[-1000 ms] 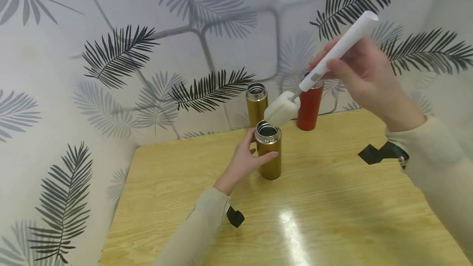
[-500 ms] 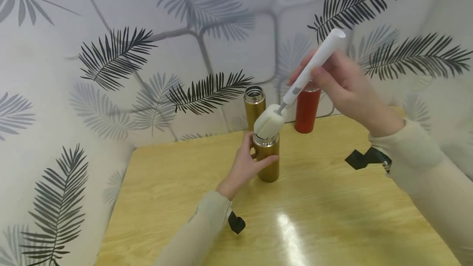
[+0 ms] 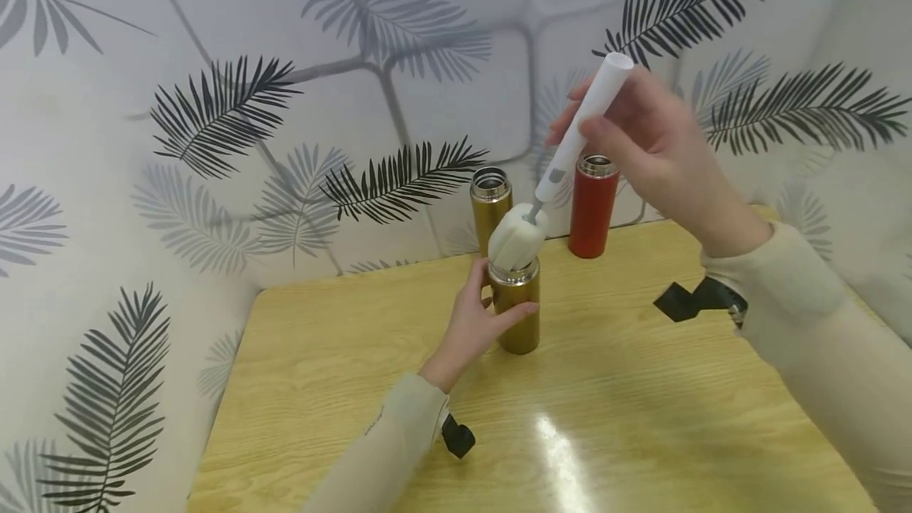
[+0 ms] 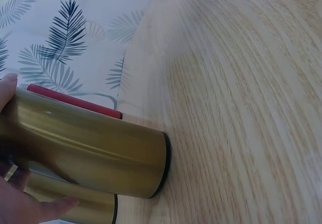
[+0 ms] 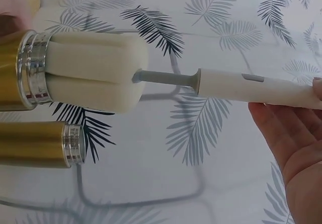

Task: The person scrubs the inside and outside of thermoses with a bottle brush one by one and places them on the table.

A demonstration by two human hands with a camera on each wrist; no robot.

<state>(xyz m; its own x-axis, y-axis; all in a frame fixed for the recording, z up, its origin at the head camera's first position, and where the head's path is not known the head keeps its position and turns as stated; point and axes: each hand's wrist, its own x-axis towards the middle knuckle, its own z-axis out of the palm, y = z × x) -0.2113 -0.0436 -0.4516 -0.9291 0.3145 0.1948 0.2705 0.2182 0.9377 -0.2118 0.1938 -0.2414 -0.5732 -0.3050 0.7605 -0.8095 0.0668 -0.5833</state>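
My left hand (image 3: 476, 331) grips a gold thermos bottle (image 3: 523, 323) that stands upright and uncapped on the table, thumb and fingers round its upper body. My right hand (image 3: 659, 153) holds a sponge bottle brush (image 3: 580, 133) by its white handle, pinched between thumb and fingers. The cream sponge head (image 5: 95, 70) sits at the bottle's mouth in the right wrist view, its lower end just inside the steel neck (image 5: 36, 68) and most of it still outside. The handle leans up to the right. In the left wrist view the gold bottle (image 4: 95, 143) rests its black base on the wood.
A second gold bottle (image 3: 492, 208), uncapped, stands close behind the held one. To its right is an uncapped red bottle (image 3: 593, 208) near the wall. The wooden table (image 3: 321, 386) meets a leaf-patterned wall (image 3: 427, 85) at the back and left.
My right hand has moved left and the brush has come down from beside the bottle onto its mouth, with the handle now steeper. My left hand keeps its hold on the bottle.
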